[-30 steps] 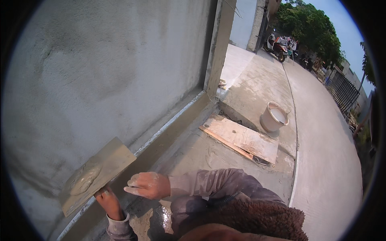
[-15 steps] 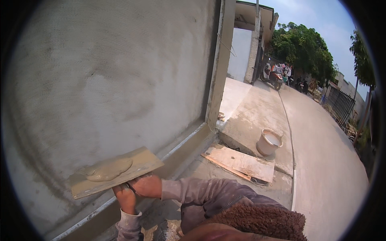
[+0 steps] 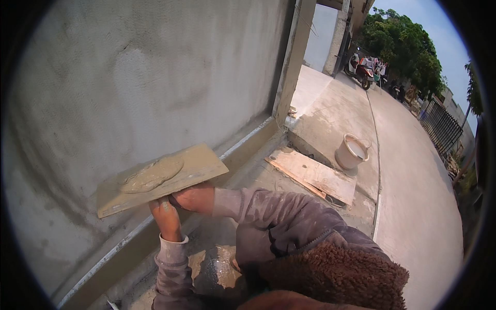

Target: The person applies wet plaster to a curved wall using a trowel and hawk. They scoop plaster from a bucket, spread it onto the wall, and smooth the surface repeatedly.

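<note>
Left hand [image 3: 164,212], right hand [image 3: 195,197]: both beneath the board [image 3: 205,159], fingers hidden; we cannot tell either grip. Right hand, apart a second ago, now probably shares the load. We note the board before the wall [image 3: 206,77], bearing wet mortar [image 3: 152,176]. Farther: planks [image 3: 315,174], bucket [image 3: 347,155].

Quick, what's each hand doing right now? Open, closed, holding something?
Left hand: closed, holding the flat board from below.
Right hand: also under the flat board; fingers hidden, so open or closed cannot be told.
</note>
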A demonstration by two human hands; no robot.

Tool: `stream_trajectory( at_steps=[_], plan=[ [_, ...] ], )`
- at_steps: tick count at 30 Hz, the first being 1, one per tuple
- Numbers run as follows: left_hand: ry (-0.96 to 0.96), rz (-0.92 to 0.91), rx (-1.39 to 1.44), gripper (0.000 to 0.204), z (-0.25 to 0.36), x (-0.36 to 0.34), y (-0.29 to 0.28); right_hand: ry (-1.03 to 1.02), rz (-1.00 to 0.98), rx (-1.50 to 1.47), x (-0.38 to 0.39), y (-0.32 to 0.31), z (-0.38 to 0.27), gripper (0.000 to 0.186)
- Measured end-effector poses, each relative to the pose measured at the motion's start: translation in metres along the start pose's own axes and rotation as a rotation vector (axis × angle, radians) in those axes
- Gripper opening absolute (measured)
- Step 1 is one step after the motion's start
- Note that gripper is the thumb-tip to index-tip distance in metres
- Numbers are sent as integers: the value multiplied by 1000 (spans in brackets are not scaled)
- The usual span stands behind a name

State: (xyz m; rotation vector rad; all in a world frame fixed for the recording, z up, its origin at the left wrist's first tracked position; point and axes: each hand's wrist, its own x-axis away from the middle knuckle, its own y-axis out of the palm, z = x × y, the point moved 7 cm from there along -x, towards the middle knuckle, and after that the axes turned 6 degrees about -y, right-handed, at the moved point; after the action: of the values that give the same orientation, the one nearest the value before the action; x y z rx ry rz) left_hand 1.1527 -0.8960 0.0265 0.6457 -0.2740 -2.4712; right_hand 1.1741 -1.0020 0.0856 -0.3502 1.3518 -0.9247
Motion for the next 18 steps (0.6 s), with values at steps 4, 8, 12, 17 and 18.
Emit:
stream_trajectory(
  at_steps=[4,8,12,17,18],
  plan=[
    [101,-58,-234,31,-8,7,1,62,64,-146,6,-2,4,36],
    [184,-174,-488,28,-12,19,14,-69,-78,141,24,8,9,30],
    [25,-217,-523,41,24,18,37,57,43,-38,23,-12,31,29],
    [-130,-595,-749,38,53,80,-5,-36,-48,156,43,10,32,35],
    [-120,-633,-804,39,62,95,-18,-91,-32,176,58,15,33,36]
  ],
)
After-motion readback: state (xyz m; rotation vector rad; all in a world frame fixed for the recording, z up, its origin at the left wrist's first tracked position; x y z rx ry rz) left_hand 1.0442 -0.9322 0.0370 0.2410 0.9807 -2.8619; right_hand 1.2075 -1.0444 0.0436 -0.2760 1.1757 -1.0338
